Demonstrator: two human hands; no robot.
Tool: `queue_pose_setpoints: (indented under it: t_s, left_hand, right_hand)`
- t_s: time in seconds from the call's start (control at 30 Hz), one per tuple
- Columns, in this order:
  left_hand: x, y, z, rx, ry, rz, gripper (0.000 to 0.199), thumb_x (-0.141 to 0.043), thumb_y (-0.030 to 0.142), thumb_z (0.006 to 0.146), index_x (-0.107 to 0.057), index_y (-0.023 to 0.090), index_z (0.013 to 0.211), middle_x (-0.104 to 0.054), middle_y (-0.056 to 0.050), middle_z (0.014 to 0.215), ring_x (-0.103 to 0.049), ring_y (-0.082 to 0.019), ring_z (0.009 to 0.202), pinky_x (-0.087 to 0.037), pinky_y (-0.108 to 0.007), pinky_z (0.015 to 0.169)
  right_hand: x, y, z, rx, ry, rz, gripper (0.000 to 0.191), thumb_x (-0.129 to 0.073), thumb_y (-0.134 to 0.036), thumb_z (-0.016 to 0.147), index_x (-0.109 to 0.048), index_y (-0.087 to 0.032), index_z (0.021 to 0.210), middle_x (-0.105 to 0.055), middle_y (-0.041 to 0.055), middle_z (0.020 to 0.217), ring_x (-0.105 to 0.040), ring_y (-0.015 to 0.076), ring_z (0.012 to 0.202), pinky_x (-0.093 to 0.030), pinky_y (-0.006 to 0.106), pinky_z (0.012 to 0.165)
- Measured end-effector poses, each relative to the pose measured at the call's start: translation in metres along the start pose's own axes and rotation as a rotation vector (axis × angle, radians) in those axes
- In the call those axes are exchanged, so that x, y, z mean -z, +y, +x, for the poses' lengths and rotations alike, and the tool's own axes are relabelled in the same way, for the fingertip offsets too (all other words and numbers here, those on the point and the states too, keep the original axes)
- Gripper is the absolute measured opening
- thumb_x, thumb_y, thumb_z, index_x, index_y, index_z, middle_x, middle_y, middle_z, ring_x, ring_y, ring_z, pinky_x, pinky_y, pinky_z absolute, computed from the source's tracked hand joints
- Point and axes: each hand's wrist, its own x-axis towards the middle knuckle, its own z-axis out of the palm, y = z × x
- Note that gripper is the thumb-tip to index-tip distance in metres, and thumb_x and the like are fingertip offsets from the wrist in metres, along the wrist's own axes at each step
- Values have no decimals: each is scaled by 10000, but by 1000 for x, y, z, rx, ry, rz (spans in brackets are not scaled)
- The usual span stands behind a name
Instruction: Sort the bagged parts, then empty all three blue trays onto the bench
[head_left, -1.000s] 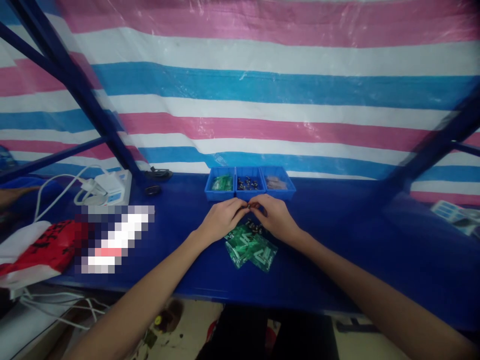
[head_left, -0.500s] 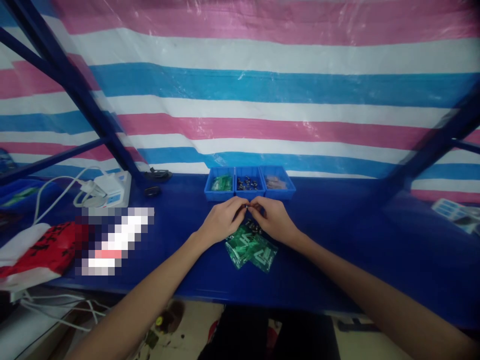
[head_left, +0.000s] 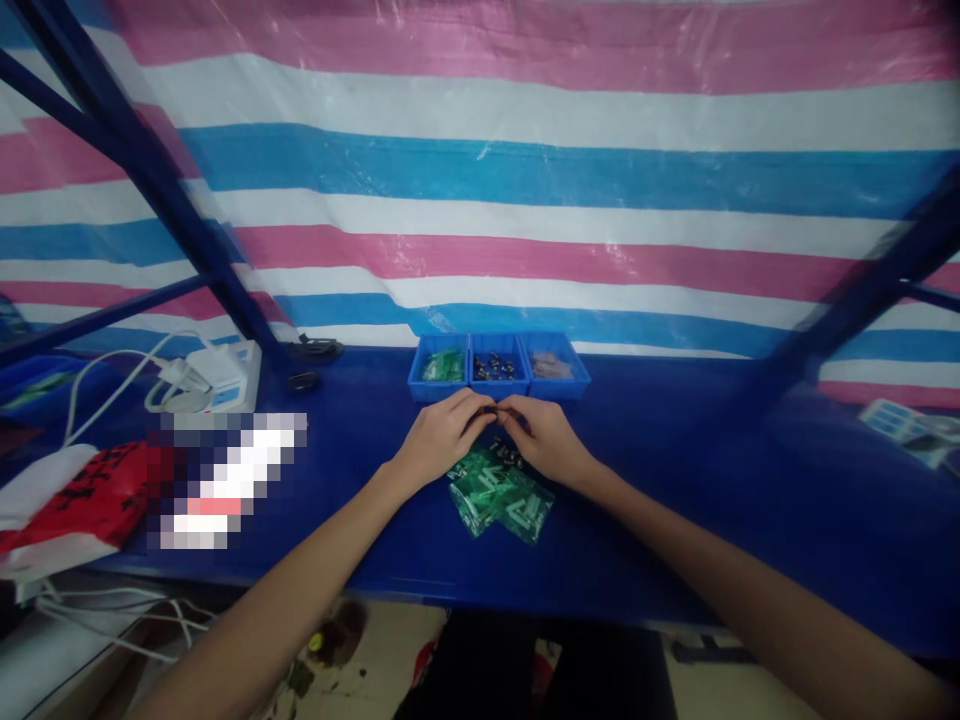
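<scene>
Pinching fingertip to fingertip, the left hand (head_left: 439, 440) and the right hand (head_left: 551, 440) are closing thumbs and forefingers down on a small dark piece (head_left: 491, 409)! It's sitting right between them, over the blue table (head_left: 675, 470), and it's showing too small for its shape to be made out. Just below the fingers, a loose cluster of dark parts (head_left: 507, 453) is lying at the far edge of the green packets (head_left: 502, 495), which are overlapping on the tabletop. Side by side, just beyond the hands, the left bin (head_left: 431, 391) is holding green contents (head_left: 444, 367), the middle bin (head_left: 500, 388) is holding dark, glinting bits (head_left: 495, 367), and the right bin (head_left: 559, 388) is carrying pinkish contents (head_left: 550, 367).
</scene>
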Motion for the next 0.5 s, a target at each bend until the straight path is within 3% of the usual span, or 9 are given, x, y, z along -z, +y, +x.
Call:
queue_pose_setpoints:
  t_s: [0.23, 0.5]
  left_hand:
    - [1, 1, 0, 7, 7, -15, 230, -456, 274, 1050, -629, 194, 1178, -677, -70, 1057, -672, -188, 947, -561, -331, 821]
    - [-1, 3, 1, -51, 77, -131, 256, -468, 197, 1034, -611, 202, 1247, -680, -82, 1180, -662, -191, 1088, -564, -365, 936]
  right_hand:
    - [0, -4, -1, 37, -36, -35, 199, -528, -207, 994, -571, -195, 799, -590, -11, 703, -538, 139, 624, -387, 266, 637]
    - [3, -8, -2, 48, -2, -69, 241, -476, -236, 1016, -551, -203, 789, -595, 2, 711, -542, 148, 625, -394, 277, 622]
